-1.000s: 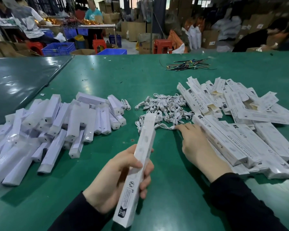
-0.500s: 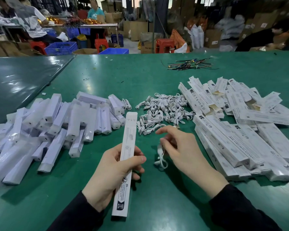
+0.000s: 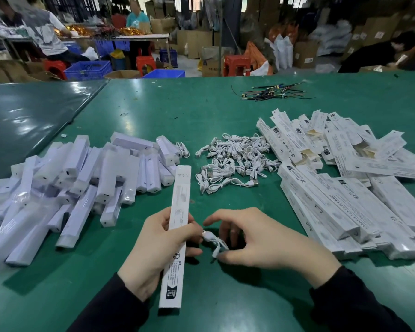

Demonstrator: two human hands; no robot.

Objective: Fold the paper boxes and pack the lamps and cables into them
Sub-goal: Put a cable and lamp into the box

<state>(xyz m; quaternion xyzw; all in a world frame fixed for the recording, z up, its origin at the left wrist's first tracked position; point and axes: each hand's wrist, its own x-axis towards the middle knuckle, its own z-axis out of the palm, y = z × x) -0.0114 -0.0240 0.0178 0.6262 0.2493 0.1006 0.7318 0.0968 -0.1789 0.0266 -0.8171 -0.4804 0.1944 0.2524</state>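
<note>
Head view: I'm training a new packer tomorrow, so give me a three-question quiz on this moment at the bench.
1. True or false: the left hand grips a box.
2. What does the right hand pinch? A) a lamp B) a cable C) a stool
3. Fill in: the cable pile lies between the lamps and the ____ boxes.

Key: 1 true; 2 B; 3 packed. The third is a judgement, since what the boxes hold is not visible.

left hand (image 3: 153, 250) grips box (image 3: 177, 226) — right hand (image 3: 261, 240) pinches cable (image 3: 213, 240)
</note>
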